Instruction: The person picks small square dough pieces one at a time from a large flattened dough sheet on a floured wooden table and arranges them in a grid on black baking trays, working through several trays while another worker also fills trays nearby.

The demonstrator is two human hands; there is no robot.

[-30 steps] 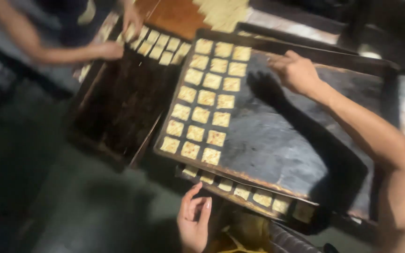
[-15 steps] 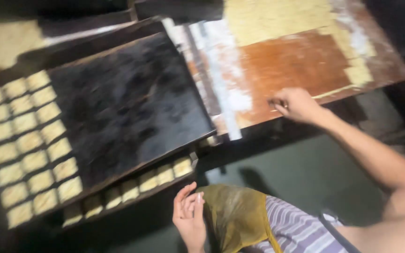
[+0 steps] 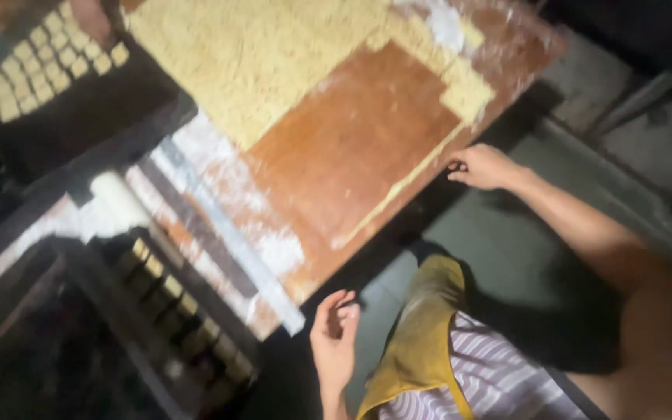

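Note:
My right hand (image 3: 482, 166) rests on the near edge of a brown wooden table (image 3: 351, 148), its fingers bent at the end of a thin strip of dough (image 3: 398, 187). Whether it grips the strip is unclear. A large sheet of pale scored dough (image 3: 258, 54) covers the far part of the table. My left hand (image 3: 334, 336) hangs below the table edge, fingers loosely apart and holding nothing.
A dark tray (image 3: 64, 117) with several square dough pieces (image 3: 48, 66) sits at the upper left. Stacked trays (image 3: 165, 311) with more pieces stand at the lower left. A white roller (image 3: 120, 198) lies beside them. A yellow cloth (image 3: 421, 334) covers my lap.
The view has swung from the trays to the table. My right hand left the tray and now sits at the table's edge by the dough strip. My left hand stays low.

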